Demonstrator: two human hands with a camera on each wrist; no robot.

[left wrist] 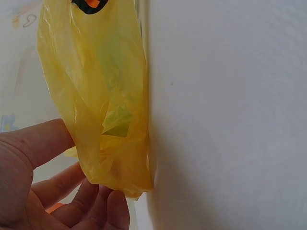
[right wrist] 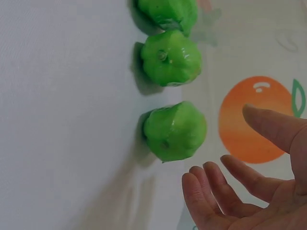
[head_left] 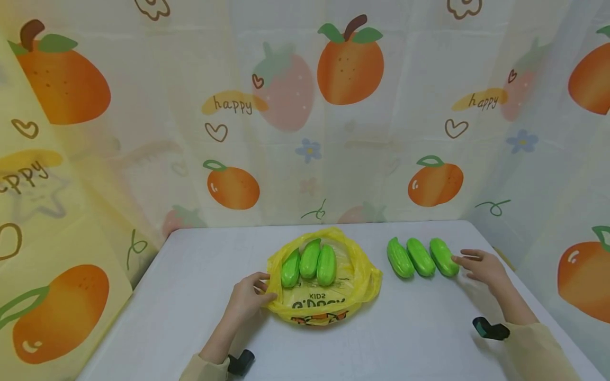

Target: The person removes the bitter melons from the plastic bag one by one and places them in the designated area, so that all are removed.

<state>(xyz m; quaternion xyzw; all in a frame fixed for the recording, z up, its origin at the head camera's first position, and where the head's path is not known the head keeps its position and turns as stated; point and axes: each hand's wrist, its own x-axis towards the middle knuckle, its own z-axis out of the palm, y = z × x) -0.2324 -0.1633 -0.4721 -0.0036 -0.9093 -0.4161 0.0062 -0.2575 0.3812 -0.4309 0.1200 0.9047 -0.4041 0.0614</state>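
A yellow plastic bag [head_left: 367, 275] lies on the table with its mouth spread wide and printing inside. Three green cucumbers [head_left: 310, 259] rest side by side in it. My left hand [head_left: 248, 297] holds the bag's left rim between thumb and fingers; the left wrist view shows the thin yellow film [left wrist: 91, 96] at the thumb and fingers. To the right of the bag, three more cucumbers [head_left: 420, 257] lie in a row. Beside the rightmost cucumber [right wrist: 175, 132] is my right hand [head_left: 486, 269], fingers loosely extended and holding nothing, with a small gap in the right wrist view.
A white table [head_left: 190, 275] carries everything. Behind it and at both sides hangs a curtain [head_left: 286, 153] printed with oranges, strawberries and hearts. Each wrist wears a small black device, one by the left sleeve [head_left: 205, 368].
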